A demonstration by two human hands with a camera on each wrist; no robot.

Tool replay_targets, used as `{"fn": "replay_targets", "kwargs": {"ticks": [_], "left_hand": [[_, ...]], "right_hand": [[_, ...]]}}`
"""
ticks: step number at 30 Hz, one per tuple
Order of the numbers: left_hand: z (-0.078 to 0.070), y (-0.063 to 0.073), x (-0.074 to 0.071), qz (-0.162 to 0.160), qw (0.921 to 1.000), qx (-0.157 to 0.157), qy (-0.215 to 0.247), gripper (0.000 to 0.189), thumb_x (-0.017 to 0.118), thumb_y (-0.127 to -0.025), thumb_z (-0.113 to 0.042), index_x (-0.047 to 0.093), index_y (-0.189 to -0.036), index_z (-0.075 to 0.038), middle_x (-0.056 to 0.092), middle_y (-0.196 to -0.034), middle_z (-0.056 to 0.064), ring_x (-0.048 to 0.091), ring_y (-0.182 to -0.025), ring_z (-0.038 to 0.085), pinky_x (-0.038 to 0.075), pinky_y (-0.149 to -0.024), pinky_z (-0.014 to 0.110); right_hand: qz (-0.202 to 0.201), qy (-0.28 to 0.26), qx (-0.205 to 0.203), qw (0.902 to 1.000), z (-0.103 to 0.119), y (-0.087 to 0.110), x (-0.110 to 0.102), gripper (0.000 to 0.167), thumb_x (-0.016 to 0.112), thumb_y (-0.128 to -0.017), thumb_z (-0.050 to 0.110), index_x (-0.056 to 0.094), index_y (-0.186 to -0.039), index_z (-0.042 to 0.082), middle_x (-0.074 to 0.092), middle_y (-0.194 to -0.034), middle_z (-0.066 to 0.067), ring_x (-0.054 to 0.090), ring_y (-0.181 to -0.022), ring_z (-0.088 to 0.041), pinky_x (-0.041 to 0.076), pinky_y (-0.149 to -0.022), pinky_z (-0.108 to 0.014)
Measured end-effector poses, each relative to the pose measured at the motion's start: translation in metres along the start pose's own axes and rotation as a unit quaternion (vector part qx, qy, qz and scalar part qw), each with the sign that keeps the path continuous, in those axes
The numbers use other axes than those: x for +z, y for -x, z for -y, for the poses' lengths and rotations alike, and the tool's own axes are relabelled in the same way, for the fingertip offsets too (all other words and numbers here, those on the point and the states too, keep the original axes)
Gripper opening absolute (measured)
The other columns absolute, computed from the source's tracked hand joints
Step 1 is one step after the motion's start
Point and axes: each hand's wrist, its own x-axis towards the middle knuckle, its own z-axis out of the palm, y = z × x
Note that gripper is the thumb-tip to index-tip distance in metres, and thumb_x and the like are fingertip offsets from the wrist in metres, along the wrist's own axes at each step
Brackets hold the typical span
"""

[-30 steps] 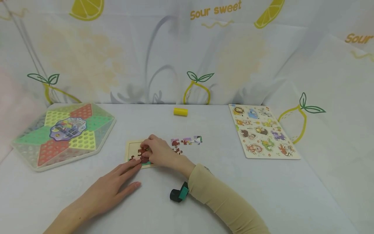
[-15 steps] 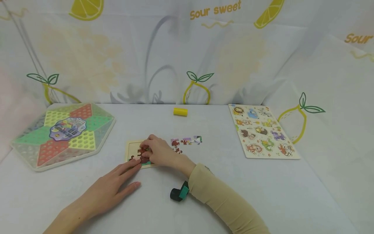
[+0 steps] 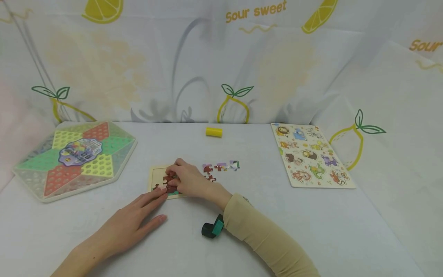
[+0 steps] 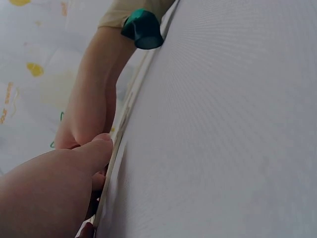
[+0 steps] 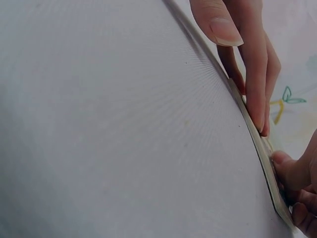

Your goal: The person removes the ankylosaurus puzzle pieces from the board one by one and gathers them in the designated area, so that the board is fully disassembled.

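A small jigsaw puzzle tray [image 3: 157, 172] with a pale wooden rim lies in the middle of the head view, partly filled with brown and green pieces. My left hand [image 3: 133, 221] is stretched out from the lower left, its fingertips resting on the tray's near edge and pieces. Over the tray's right half, my right hand [image 3: 190, 180] bends its fingers and thumb round a brown puzzle piece [image 3: 170, 180], mostly hidden. In the right wrist view, the right thumb [image 5: 283, 159] touches the tray edge [image 5: 265, 163]; the left hand [image 5: 247, 54] reaches down from above.
Loose puzzle pieces [image 3: 221, 167] lie right of the tray. A Chinese checkers board [image 3: 114, 161] stands left, an animal peg puzzle [image 3: 311, 154] right. A yellow cylinder [image 3: 214, 132] lies at the back. A black and green device [image 3: 212, 227] sits by the right sleeve.
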Motion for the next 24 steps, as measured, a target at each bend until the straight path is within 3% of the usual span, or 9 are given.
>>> {"fn": "replay_targets", "kwargs": {"ticks": [13,24], "left_hand": [[0.0,-0.0002,0.0002,-0.001,1.0,-0.002,0.001,0.056,0.056,-0.1,-0.05,0.054,-0.146,-0.018,0.044,-0.155,0.001,0.046,-0.139,0.028,0.049,-0.099,0.054],[-0.0003,-0.0004,-0.0002,-0.003,1.0,0.001,-0.002,0.056,0.057,-0.1,-0.05,0.054,-0.146,-0.018,0.044,-0.155,0.001,0.047,-0.138,0.027,0.05,-0.098,0.053]], "right_hand": [[-0.009,-0.001,-0.001,1.0,-0.002,-0.0005,0.0024,0.026,0.066,-0.097,0.016,0.061,-0.122,0.011,0.054,-0.106,-0.001,0.053,-0.086,-0.01,0.045,-0.076,-0.015],[-0.008,-0.002,-0.002,1.0,-0.0027,0.0002,0.004,0.028,0.065,-0.098,0.017,0.059,-0.124,0.009,0.053,-0.115,-0.003,0.056,-0.096,-0.011,0.048,-0.087,-0.017]]}}
